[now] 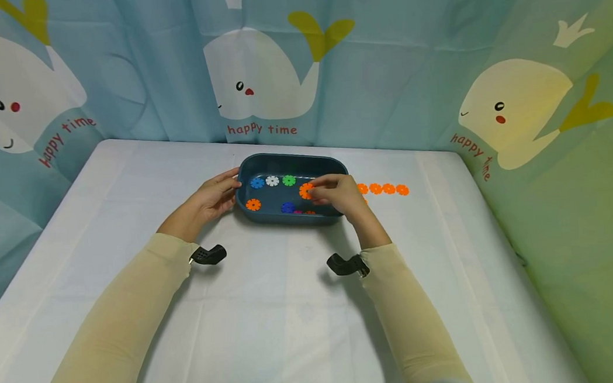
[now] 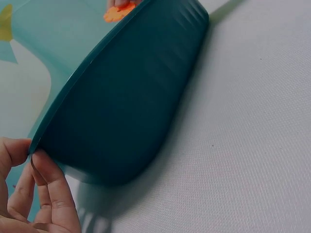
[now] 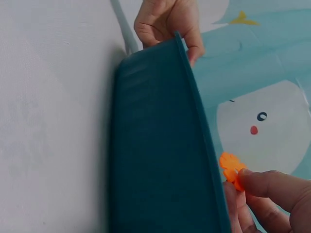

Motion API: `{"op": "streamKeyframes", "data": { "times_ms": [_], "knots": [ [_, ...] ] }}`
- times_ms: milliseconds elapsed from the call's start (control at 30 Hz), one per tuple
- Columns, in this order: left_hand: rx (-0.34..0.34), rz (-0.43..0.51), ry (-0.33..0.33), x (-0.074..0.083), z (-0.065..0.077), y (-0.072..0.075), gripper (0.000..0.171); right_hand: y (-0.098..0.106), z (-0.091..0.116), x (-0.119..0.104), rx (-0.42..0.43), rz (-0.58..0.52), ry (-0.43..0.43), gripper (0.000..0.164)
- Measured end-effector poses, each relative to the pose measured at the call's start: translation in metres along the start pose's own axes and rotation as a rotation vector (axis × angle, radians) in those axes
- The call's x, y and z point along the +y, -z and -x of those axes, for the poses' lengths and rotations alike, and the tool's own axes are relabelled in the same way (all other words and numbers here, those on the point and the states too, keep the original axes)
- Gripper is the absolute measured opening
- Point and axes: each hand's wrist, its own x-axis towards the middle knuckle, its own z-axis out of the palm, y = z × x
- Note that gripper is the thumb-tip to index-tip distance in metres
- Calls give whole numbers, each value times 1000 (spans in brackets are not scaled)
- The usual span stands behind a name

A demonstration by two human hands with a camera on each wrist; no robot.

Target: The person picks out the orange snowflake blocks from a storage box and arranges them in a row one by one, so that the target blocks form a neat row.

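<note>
A dark teal plastic basin (image 1: 266,216) stands on the white table. My left hand (image 1: 213,198) pinches its left rim between thumb and fingers, as the left wrist view also shows. Over the basin's right part, my right hand (image 1: 338,194) pinches an orange snowflake-shaped plastic disc (image 3: 232,167) between thumb and fingertips, just above rim height. Inside the basin lie a blue disc (image 1: 257,183), a white disc (image 1: 272,181), a green disc (image 1: 289,181), another orange disc (image 1: 253,205) and a dark blue one (image 1: 287,207). The near wall partly hides a few more.
To the right of the basin, several orange discs (image 1: 388,189) lie in a row on the white tablecloth (image 1: 271,311), partly behind my right hand. A curtain with printed whales (image 1: 262,74) hangs along the back and sides of the table.
</note>
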Motion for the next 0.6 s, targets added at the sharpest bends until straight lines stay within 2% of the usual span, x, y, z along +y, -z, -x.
{"op": "streamKeyframes", "data": {
  "times_ms": [200,600],
  "knots": [
    [1,1,1,0,0,0,59,11,7,0,29,-8,3,29],
    [-2,24,-9,-1,4,0,53,34,13,7,33,-132,-35,33]
  ]
}}
